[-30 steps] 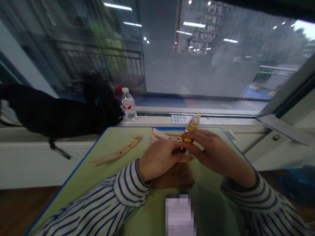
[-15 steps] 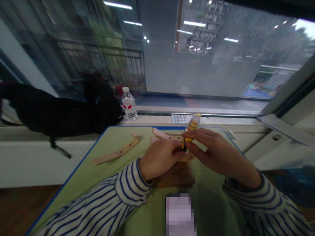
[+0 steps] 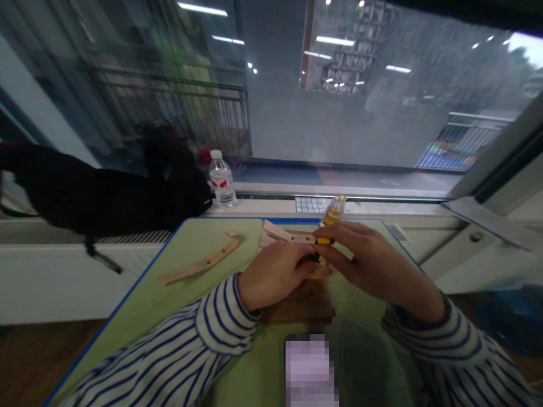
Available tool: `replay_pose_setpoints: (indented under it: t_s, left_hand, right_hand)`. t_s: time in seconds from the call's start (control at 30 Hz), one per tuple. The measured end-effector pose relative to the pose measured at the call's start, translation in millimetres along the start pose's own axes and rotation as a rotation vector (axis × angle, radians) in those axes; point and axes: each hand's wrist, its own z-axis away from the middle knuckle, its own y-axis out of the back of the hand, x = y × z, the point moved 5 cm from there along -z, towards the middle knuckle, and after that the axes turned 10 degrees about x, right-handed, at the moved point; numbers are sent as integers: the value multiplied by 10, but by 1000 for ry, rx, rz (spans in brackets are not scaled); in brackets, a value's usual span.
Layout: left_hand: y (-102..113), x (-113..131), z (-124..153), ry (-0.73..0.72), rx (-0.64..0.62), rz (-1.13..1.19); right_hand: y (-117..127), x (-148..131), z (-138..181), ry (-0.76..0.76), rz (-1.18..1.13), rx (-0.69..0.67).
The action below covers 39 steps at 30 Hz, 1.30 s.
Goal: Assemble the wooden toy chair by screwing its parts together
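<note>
My right hand [image 3: 369, 257] pinches the yellow end of a short yellow-and-black screwdriver [image 3: 323, 241] between thumb and fingers. Just left of it, my left hand [image 3: 275, 270] is closed near the tool's black lower part. Whatever those left fingertips grip is mostly hidden. Under and behind the hands lie pale wooden pieces with drilled holes [image 3: 300, 238]. A brown wooden block [image 3: 303, 302] rests below them on the table. Off to the left is a separate curved wooden piece [image 3: 203, 263] with a hole in it.
The green table [image 3: 161, 322] has a blue edge. A phone [image 3: 311, 370] lies at the near side. Behind the right hand stands a clear bottle with a yellow tip [image 3: 334, 210]. On the sill are a water bottle [image 3: 223, 181], a black bag [image 3: 106, 195] and a gridded sheet [image 3: 309, 204].
The right fingers and the yellow end of the screwdriver have turned slightly. Both hands stay in nearly the same place, and the wooden pieces have not moved.
</note>
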Motion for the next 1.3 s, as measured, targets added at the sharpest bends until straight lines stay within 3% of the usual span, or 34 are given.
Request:
replay_pose_setpoints:
  t_s: [0.7, 1.3]
  left_hand:
    - [-9, -45, -3, 62, 14, -20]
    - [-15, -8, -9, 12, -10, -15]
  right_hand:
    - [56, -22, -1, 4, -21, 34]
    - [12, 1, 9, -11, -7, -13]
